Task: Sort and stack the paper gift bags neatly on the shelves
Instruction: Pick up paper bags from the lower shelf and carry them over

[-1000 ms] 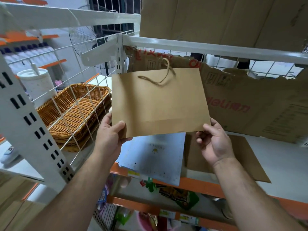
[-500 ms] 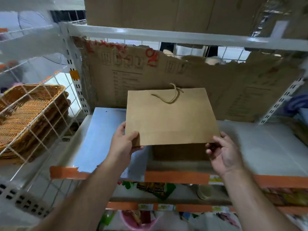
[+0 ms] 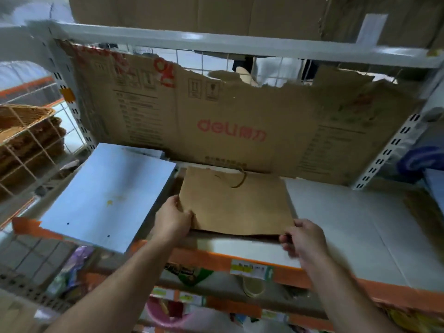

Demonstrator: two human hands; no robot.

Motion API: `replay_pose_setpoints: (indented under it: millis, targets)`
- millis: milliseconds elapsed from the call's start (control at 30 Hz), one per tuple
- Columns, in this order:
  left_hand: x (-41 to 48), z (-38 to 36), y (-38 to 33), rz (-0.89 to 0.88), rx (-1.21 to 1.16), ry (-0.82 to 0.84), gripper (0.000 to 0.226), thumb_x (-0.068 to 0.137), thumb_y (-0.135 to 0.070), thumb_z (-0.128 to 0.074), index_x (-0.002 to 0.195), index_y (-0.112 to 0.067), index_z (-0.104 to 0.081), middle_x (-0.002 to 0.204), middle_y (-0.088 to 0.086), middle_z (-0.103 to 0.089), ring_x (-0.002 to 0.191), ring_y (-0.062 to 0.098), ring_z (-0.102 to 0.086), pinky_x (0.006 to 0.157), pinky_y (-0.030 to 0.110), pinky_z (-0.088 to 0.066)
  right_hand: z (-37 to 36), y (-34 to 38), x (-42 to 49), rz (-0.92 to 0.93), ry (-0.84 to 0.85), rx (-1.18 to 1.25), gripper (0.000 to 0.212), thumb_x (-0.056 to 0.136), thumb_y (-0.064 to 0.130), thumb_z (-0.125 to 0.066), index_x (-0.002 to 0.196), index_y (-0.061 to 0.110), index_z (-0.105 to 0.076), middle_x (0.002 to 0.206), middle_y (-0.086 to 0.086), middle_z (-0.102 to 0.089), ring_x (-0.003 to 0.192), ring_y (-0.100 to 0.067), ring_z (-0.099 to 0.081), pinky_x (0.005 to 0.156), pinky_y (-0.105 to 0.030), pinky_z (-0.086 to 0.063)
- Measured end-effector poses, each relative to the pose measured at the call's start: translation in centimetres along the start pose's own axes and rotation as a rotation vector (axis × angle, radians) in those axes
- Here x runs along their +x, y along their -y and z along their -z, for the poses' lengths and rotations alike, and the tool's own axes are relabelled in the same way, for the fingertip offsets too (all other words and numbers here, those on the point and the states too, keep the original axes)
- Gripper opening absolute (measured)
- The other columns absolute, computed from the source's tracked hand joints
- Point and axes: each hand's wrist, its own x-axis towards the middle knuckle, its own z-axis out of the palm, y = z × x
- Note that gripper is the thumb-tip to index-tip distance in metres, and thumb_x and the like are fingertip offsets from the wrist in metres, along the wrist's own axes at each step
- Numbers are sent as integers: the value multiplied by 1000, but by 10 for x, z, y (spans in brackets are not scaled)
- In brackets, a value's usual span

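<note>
Brown paper bag (image 3: 236, 205) lay near-flat on white shelf (image 3: 348, 224), mid-section, rope handle twd back. Dark edge of another brown layer showed under its front edge; couldn't tell how many.

L hand (image 3: 173, 218) gripped bag's front-left corner, thumb on top. R hand (image 3: 304, 239) at front-right corner, fingers curled round the edge, pinching it; motion-blurred, exact finger lie unclear.

Light blue bag (image 3: 108, 195) flat just left of brown one, overhanging shelf front. Torn cardboard sheet (image 3: 240, 121), red "deli" print, stood upright vs. back wire grid. Wicker baskets (image 3: 24, 131) on next rack, far left. Orange price strip (image 3: 283, 272) along shelf front.
</note>
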Motion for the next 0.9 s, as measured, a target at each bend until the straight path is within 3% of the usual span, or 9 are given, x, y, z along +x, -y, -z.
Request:
replay_pose_setpoints:
  millis: [100, 233, 333, 467, 567, 667, 767, 900]
  targets:
    - [-8, -8, -8, -82, 251, -110, 50, 94, -32, -58, 141, -20, -47, 131, 8, -55, 101, 20, -51, 87, 35, -48, 4, 0, 7, 59, 12, -167, 15, 85, 1, -57, 92, 9, -68, 58, -11, -63, 44, -21, -53, 43, -26, -39]
    - [-11, -13, -6, -109, 531, -122, 51, 95, -47, -54, 141, -28, -47, 140, 9, -47, 128, 29, -40, 105, 46, -39, 2, -1, 12, 183, 42, -396, 3, 83, 20, -65, 84, 18, -67, 67, -4, -69, 53, -22, -59, 48, -29, -45]
    - [-10, -14, -4, -108, 570, -94, 46, 95, -49, -52, 137, -29, -49, 133, 7, -51, 125, 28, -42, 104, 46, -36, -2, 0, 11, 273, 94, -579, 11, 85, 34, -64, 88, 24, -68, 78, 8, -69, 69, -16, -63, 57, -26, -47]
    - [-3, -9, 0, -134, 564, -123, 42, 98, -49, -50, 133, -26, -55, 127, 4, -54, 120, 25, -44, 102, 42, -39, -7, 5, 9, 345, 62, -808, 25, 90, 42, -63, 107, 24, -68, 91, 8, -61, 71, -8, -56, 58, -25, -43]
    - [0, -8, 5, -295, 552, -180, 32, 98, -44, -50, 118, -25, -67, 124, 0, -59, 115, 22, -48, 99, 38, -47, -15, 7, 3, 371, -16, -898, 49, 91, 47, -62, 134, 25, -53, 119, 1, -49, 78, -11, -52, 62, -25, -42]
    - [1, 4, 3, -411, 547, -292, 23, 92, -33, -65, 108, -19, -72, 115, 2, -64, 108, 25, -52, 86, 38, -48, -32, 14, -8, 482, -22, -839, 49, 94, 44, -59, 138, 26, -49, 133, 2, -46, 89, -11, -54, 69, -26, -46]
    - [10, 31, 9, -446, 575, -393, 21, 77, -24, -71, 94, -12, -72, 96, 9, -64, 92, 35, -54, 71, 40, -44, -61, 19, -18, 584, 114, -718, 28, 94, 35, -61, 121, 29, -61, 115, 11, -57, 91, -7, -55, 74, -26, -48]
    - [23, 78, 28, -328, 505, -414, 37, 84, -33, -70, 117, -17, -66, 119, 6, -62, 115, 29, -48, 91, 43, -41, -115, 23, -41, 527, 386, -522, 6, 90, 25, -67, 90, 31, -68, 84, 9, -67, 82, -10, -63, 70, -25, -53]
